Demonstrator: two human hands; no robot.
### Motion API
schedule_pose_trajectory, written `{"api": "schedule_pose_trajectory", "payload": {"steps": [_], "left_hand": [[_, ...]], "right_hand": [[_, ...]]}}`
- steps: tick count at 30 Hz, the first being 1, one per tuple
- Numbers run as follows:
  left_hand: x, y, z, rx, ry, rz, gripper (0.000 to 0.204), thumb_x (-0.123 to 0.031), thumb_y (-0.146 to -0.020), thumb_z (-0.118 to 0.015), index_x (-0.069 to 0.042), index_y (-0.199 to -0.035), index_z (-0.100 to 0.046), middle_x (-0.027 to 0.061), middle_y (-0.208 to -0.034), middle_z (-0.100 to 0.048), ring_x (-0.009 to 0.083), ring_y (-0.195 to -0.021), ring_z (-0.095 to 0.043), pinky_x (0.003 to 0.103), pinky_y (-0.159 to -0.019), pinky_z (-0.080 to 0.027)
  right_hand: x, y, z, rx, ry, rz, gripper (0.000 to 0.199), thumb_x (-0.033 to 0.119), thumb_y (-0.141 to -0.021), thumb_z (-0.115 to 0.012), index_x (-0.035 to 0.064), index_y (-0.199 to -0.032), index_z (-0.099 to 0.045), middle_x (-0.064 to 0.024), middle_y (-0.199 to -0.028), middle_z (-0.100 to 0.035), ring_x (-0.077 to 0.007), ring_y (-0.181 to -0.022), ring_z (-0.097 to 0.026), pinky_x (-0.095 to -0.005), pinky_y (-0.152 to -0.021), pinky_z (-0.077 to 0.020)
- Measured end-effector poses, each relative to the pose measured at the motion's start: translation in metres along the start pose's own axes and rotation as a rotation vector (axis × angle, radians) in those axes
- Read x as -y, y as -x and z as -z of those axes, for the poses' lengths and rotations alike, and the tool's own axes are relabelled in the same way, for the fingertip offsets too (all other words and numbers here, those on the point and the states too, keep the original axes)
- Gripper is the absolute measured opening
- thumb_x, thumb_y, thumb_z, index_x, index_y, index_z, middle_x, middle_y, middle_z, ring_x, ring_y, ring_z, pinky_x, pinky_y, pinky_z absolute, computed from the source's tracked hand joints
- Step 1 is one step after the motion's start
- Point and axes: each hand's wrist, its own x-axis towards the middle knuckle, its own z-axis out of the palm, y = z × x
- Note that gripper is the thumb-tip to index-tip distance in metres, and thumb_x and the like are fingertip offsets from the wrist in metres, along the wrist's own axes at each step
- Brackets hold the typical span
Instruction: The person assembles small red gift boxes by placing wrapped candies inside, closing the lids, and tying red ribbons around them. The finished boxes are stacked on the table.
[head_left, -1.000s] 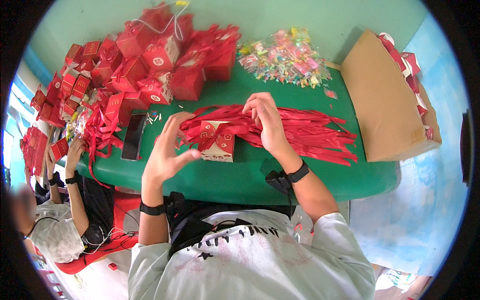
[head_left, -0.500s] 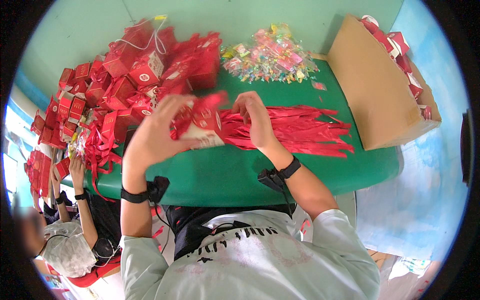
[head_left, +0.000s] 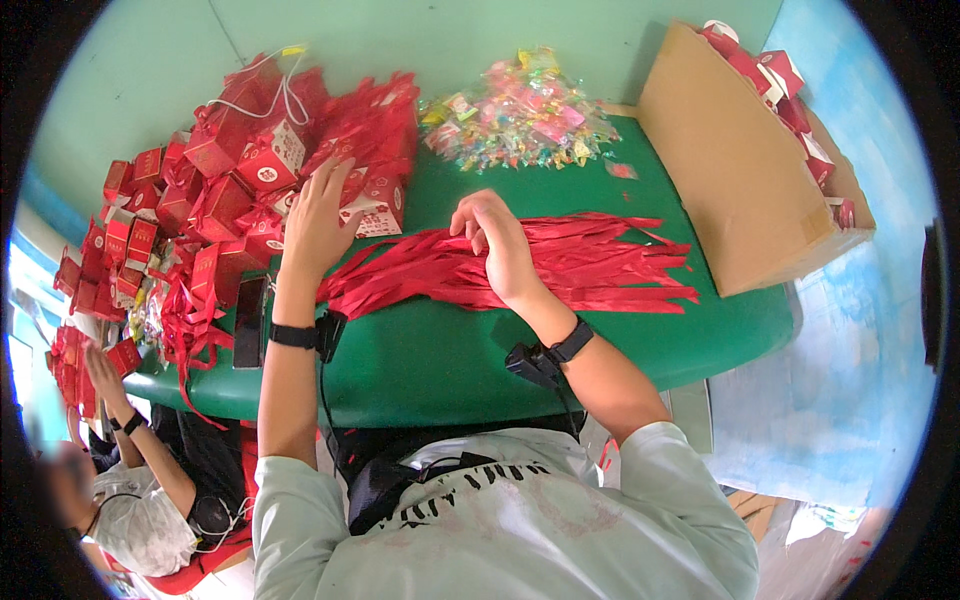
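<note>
My left hand (head_left: 322,220) is at the edge of the heaped gift boxes, its fingers stretched out. Beside its thumb stands a red-and-white gift box (head_left: 378,208); whether they touch I cannot tell. My right hand (head_left: 497,245) hovers above the red ribbons (head_left: 590,262), fingers loosely bent and apart, with nothing seen in them. The ribbons lie in a long flat bundle across the green table (head_left: 430,360). More red gift boxes (head_left: 215,200) are piled on the left, some with ribbon bows.
Wrapped candies (head_left: 525,115) form a heap at the back, with a single packet (head_left: 621,171) nearby. A cardboard carton (head_left: 735,170) of red boxes stands at right. A dark phone (head_left: 250,322) lies at left. At far left a co-worker's hand (head_left: 103,375) is beside red boxes.
The gift box has gone from between my hands to the edge of the pile, and my left hand's fingers have straightened. My right hand stays over the ribbons.
</note>
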Motion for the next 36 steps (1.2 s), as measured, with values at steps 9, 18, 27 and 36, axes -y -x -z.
{"api": "schedule_pose_trajectory", "payload": {"steps": [9,18,27,36], "left_hand": [[-0.021,0.039,0.029,0.117,0.211,-0.047,0.036,-0.019,-0.088,-0.076,-0.006,-0.121,-0.07,0.0154,-0.114,-0.071,0.036,-0.108,-0.067,0.046,-0.094,-0.054],[-0.071,0.138,0.026,0.309,0.473,0.052,0.024,-0.015,-0.087,-0.075,-0.006,-0.109,-0.071,0.0143,-0.088,-0.069,0.0343,-0.079,-0.068,0.045,-0.075,-0.054],[-0.07,0.16,0.002,0.142,0.452,0.144,0.017,-0.011,-0.087,-0.073,-0.006,-0.103,-0.071,0.014,-0.088,-0.069,0.034,-0.082,-0.067,0.046,-0.077,-0.053],[-0.063,0.165,-0.009,0.004,0.475,0.062,0.016,-0.009,-0.084,-0.073,-0.005,-0.098,-0.068,0.0169,-0.09,-0.068,0.04,-0.089,-0.065,0.049,-0.082,-0.052]], "right_hand": [[-0.006,0.002,-0.008,0.071,0.177,0.121,0.026,0.019,-0.108,-0.056,0.0005,-0.092,-0.062,-0.0046,-0.098,-0.057,-0.0111,-0.084,-0.053,-0.0269,-0.073,-0.0418],[-0.008,0.017,-0.022,0.252,0.301,-0.028,0.021,0.022,-0.097,-0.07,0.0008,-0.093,-0.07,-0.0122,-0.095,-0.065,-0.0265,-0.092,-0.065,-0.0396,-0.082,-0.052],[-0.036,0.027,-0.031,0.434,0.468,0.065,0.024,0.025,-0.098,-0.069,0.0016,-0.094,-0.071,-0.0157,-0.098,-0.066,-0.0344,-0.092,-0.066,-0.0445,-0.084,-0.0536],[-0.051,0.027,-0.029,0.464,0.495,-0.047,0.023,0.021,-0.1,-0.069,0.0006,-0.089,-0.068,-0.0088,-0.093,-0.06,-0.0213,-0.085,-0.061,-0.0352,-0.077,-0.0488]]}}
